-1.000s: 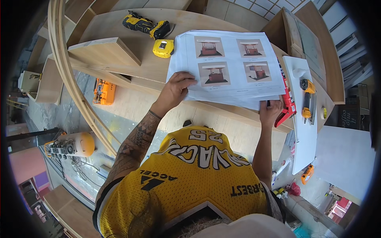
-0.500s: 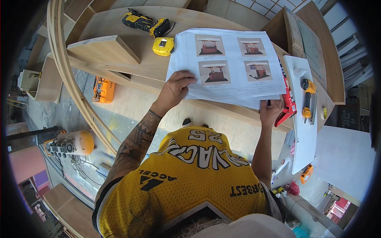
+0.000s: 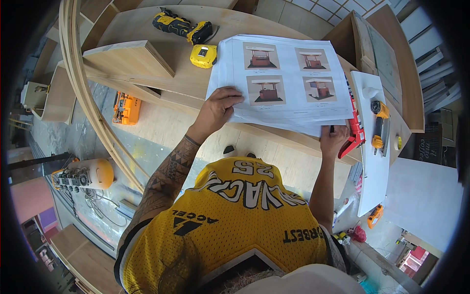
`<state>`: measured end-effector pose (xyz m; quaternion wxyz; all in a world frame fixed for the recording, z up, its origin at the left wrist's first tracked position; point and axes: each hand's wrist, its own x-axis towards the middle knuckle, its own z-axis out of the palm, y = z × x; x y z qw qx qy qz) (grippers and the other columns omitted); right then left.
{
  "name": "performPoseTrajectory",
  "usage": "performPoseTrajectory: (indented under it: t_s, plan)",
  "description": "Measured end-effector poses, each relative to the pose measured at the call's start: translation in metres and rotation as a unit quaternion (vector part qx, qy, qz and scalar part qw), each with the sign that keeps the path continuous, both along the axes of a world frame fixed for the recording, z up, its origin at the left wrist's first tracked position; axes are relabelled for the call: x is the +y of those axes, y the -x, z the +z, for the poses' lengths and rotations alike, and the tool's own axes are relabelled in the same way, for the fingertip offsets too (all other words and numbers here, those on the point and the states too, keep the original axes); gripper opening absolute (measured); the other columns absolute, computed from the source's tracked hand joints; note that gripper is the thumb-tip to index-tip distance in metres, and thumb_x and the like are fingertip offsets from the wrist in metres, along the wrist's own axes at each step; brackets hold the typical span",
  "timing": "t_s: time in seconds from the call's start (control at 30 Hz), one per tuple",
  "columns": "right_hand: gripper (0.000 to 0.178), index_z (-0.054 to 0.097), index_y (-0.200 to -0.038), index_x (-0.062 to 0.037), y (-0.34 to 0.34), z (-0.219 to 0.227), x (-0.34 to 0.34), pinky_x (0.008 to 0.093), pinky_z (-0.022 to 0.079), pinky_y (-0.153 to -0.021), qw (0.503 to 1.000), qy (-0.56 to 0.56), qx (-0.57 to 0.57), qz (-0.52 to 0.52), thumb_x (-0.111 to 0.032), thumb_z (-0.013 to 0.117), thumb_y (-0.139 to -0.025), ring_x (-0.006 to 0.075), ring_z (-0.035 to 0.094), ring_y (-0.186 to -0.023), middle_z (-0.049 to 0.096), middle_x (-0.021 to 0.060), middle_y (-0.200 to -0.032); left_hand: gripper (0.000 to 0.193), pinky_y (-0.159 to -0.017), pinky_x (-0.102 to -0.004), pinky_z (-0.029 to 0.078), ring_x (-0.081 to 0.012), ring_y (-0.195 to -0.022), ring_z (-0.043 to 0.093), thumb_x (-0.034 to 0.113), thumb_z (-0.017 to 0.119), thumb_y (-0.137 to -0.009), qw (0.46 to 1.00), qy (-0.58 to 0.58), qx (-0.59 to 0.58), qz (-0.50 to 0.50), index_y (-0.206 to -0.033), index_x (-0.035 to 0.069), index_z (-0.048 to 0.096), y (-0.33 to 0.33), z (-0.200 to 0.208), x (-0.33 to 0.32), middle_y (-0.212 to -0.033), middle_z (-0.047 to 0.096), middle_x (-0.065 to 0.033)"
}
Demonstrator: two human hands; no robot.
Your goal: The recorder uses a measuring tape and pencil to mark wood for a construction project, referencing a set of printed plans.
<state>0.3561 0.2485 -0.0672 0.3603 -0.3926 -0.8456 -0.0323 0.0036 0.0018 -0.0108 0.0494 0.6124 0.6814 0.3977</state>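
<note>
A stack of large printed sheets (image 3: 289, 110) with four small pictures of a red kiosk-like stall lies over the wooden workbench. My left hand (image 3: 221, 109) pinches the sheets' near left edge, thumb and fingers on the paper. At the near right corner, my right hand (image 3: 335, 140) is closed by the paper's edge. Something small and dark shows between its fingers, too little of it to name. Just left of the sheets sits a yellow tape measure (image 3: 203, 56), and beyond it lies a yellow-and-black cordless power tool (image 3: 182, 27).
A red tool (image 3: 356, 134) lies right of the sheets. Beside it, a white board (image 3: 372, 171) carries a yellow-and-black tool (image 3: 378, 125). Bent wood strips (image 3: 81, 88) arch on the left. On the floor are an orange case (image 3: 127, 109) and an air compressor (image 3: 93, 174).
The view has shifted very slightly. Both hands keep the same hold at the sheets' near edge, and the sheets have barely moved.
</note>
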Motion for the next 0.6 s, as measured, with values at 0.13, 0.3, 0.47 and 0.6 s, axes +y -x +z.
performPoseTrajectory:
  t_s: [0.13, 0.3, 0.47, 0.6]
  plan:
    - [0.029, 0.075, -0.107, -0.0077, -0.010, -0.007, 0.008, 0.0481, 0.041, -0.098, 1.000, 0.018, 0.004, -0.006, -0.020, 0.077, -0.081, 0.0310, 0.061, -0.097, 0.067, 0.0092, -0.090, 0.049, -0.108, -0.0408, 0.052, -0.0308, -0.126, 0.061, -0.014, 0.062, -0.074, 1.000, -0.002, -0.003, -0.002, -0.116, 0.007, 0.076, -0.006, 0.003, 0.007, -0.123, 0.070, -0.0093]
    - [0.027, 0.074, -0.107, -0.0097, -0.011, -0.009, 0.018, 0.0484, 0.040, -0.098, 0.999, 0.039, 0.005, 0.010, -0.022, 0.077, -0.082, 0.0292, 0.059, -0.097, 0.069, 0.0069, -0.095, 0.045, -0.107, -0.0408, 0.051, -0.0309, -0.125, 0.061, -0.013, 0.064, -0.075, 1.000, 0.003, 0.002, 0.002, -0.115, 0.005, 0.075, -0.008, 0.005, 0.010, -0.123, 0.069, -0.0101]
    - [0.027, 0.074, -0.107, -0.0093, -0.012, -0.007, 0.019, 0.0486, 0.039, -0.099, 0.999, 0.042, 0.011, -0.008, -0.021, 0.076, -0.083, 0.0299, 0.059, -0.096, 0.070, 0.0066, -0.096, 0.045, -0.107, -0.0421, 0.051, -0.0314, -0.125, 0.061, -0.013, 0.062, -0.075, 1.000, -0.006, 0.009, 0.000, -0.115, 0.004, 0.075, -0.011, 0.005, 0.016, -0.122, 0.070, -0.0106]
    - [0.027, 0.075, -0.107, -0.0097, -0.009, 0.003, 0.016, 0.0482, 0.039, -0.097, 1.000, 0.016, 0.027, 0.003, -0.022, 0.077, -0.082, 0.0295, 0.059, -0.096, 0.070, 0.0067, -0.096, 0.045, -0.107, -0.0418, 0.051, -0.0312, -0.124, 0.061, -0.013, 0.062, -0.075, 1.000, -0.006, -0.001, 0.003, -0.115, 0.004, 0.075, -0.013, 0.004, 0.017, -0.123, 0.070, -0.0106]
